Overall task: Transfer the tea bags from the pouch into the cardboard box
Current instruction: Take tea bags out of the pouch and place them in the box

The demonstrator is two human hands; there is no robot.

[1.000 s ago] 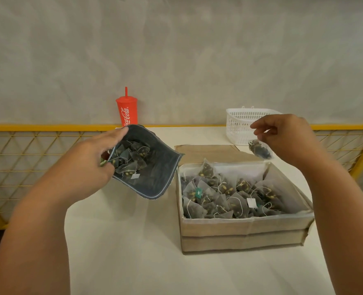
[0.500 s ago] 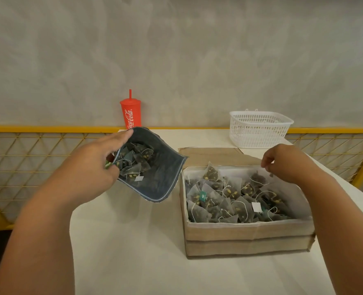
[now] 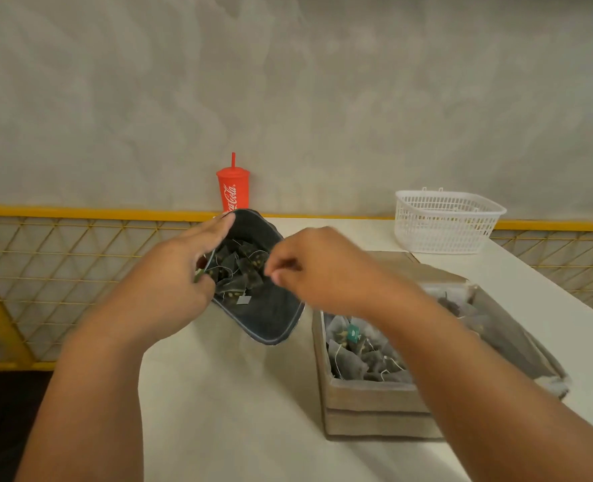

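Cardboard box [image 3: 368, 394] partly behind right arm [image 3: 469, 363]; right hand [image 3: 322, 269] blurred over pouch [image 3: 274, 318].

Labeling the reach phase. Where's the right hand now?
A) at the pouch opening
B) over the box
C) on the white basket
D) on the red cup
A: the right hand is at the open top of the pouch, which the left hand holds, left of the box; the basket and cup stand untouched at the back.

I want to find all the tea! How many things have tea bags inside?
2: the dark pouch held by the left hand, and the cardboard box beside it, partly hidden behind the right arm.
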